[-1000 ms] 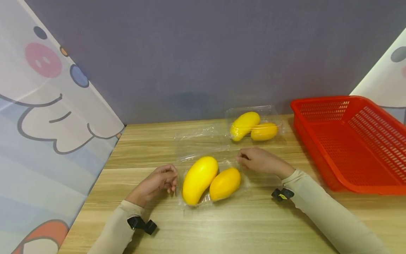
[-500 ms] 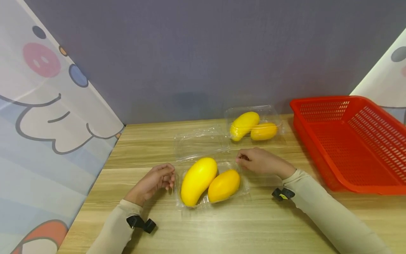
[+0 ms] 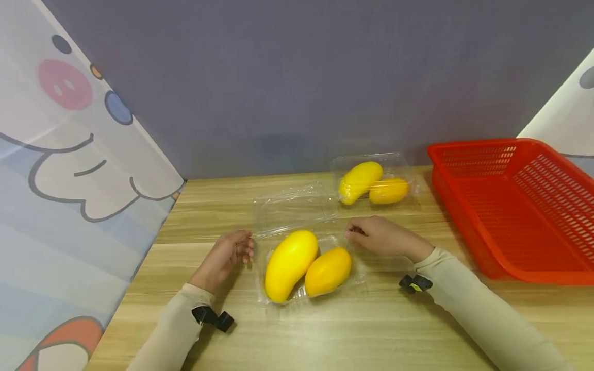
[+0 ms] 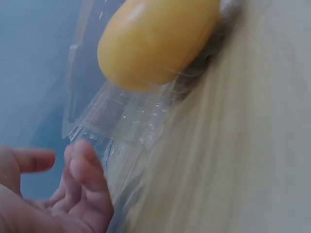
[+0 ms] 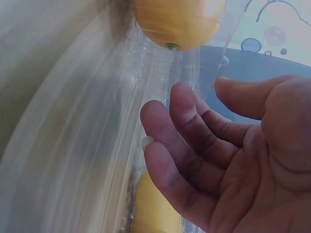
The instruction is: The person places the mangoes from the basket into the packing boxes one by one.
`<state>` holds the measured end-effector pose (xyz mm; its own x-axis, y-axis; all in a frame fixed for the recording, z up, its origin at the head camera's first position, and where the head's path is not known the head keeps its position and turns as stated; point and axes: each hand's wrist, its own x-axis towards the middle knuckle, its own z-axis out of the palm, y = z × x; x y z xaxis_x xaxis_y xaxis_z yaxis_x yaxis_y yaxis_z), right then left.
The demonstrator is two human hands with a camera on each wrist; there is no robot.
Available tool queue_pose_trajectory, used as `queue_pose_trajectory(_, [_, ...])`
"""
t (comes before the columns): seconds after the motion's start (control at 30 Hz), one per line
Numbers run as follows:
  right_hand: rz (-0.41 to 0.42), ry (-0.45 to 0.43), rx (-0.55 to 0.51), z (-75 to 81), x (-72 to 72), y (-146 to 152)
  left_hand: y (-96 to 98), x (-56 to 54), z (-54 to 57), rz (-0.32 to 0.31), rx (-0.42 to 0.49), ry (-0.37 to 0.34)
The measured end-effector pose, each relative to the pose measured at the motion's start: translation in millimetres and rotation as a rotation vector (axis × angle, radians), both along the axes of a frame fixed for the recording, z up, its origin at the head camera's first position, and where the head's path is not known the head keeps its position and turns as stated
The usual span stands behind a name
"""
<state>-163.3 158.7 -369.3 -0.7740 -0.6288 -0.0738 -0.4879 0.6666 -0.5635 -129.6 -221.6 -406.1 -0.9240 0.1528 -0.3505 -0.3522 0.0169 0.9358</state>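
A clear plastic clamshell box (image 3: 303, 304) lies on the table with its lid (image 3: 294, 208) folded back. Inside are a large yellow mango (image 3: 291, 265) and a smaller orange-yellow one, the small mango (image 3: 328, 271). My left hand (image 3: 229, 253) is just left of the box, fingers loosely bent, with a gap to its side; the left wrist view shows nothing between thumb and fingers. At the box's right back corner is my right hand (image 3: 382, 236), its fingertips (image 5: 182, 94) close to the plastic and apart from the thumb.
Behind, against the grey wall, stands a second clear box (image 3: 403, 159) with two similar mangoes (image 3: 360, 181) in it. A red perforated basket (image 3: 473, 226) sits at the right. A cartoon-printed panel (image 3: 93, 170) borders the left side.
My left hand has drawn slightly back and up, away from the box's left side, its fingers loosening. The box shifted slightly left early on. My right hand has stayed nearly still.
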Motion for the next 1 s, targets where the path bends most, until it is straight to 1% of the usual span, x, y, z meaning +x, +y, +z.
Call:
queue_pose_trajectory(0.03, [0.003, 0.005, 0.001, -0.7, -0.3, 0, 1.5, -3.4, -0.8, 0.043, 0.02, -0.006])
queue_pose_trajectory(0.1, [0.007, 0.004, 0.005, -1.8, -0.2, 0, 4.0, -9.2, -2.2, 0.104, 0.038, -0.019])
queue_pose_trajectory(0.17, [0.019, 0.003, 0.002, -3.0, 0.1, -1, 5.4, -13.3, -3.3, 0.131, 0.031, -0.03])
queue_pose_trajectory(0.27, [0.017, -0.005, -0.003, -4.1, 1.0, -2, 6.5, -16.7, -4.3, 0.133, 0.003, -0.04])
queue_pose_trajectory(0.4, [-0.004, -0.001, 0.005, -1.3, 2.6, -1, 7.9, -19.6, -4.9, 0.123, -0.011, -0.033])
queue_pose_trajectory(0.5, [-0.01, 0.011, 0.043, 2.4, 4.2, 0, 8.6, -20.6, -4.8, 0.121, -0.017, -0.032])
queue_pose_trajectory(0.6, [-0.004, -0.003, 0.098, 6.8, 6.8, 2, 8.6, -20.6, -4.6, 0.109, -0.024, -0.034])
queue_pose_trajectory(0.7, [0.03, -0.008, 0.147, 13.1, 11.4, 5, 8.7, -20.5, -5.1, 0.101, -0.027, -0.025])
queue_pose_trajectory(0.73, [0.037, 0.008, 0.171, 15.8, 14.4, 6, 8.7, -20.5, -5.4, 0.098, -0.026, -0.02])
queue_pose_trajectory(0.77, [0.046, 0.046, 0.199, 18.8, 18.2, 6, 8.6, -20.5, -5.6, 0.095, -0.025, -0.013])
queue_pose_trajectory(0.83, [0.064, 0.157, 0.26, 25.6, 27.9, 5, 8.7, -20.7, -5.7, 0.096, -0.02, -0.001])
queue_pose_trajectory(0.9, [0.083, 0.267, 0.293, 32.3, 39.9, 0, 8.5, -21.0, -5.6, 0.098, -0.016, 0.007])
queue_pose_trajectory(0.93, [0.101, 0.319, 0.297, 35.0, 46.0, -3, 8.4, -21.0, -5.4, 0.1, -0.014, 0.012])
queue_pose_trajectory(1.0, [0.152, 0.376, 0.287, 39.4, 56.9, -9, 8.3, -21.2, -5.0, 0.106, -0.01, 0.021])
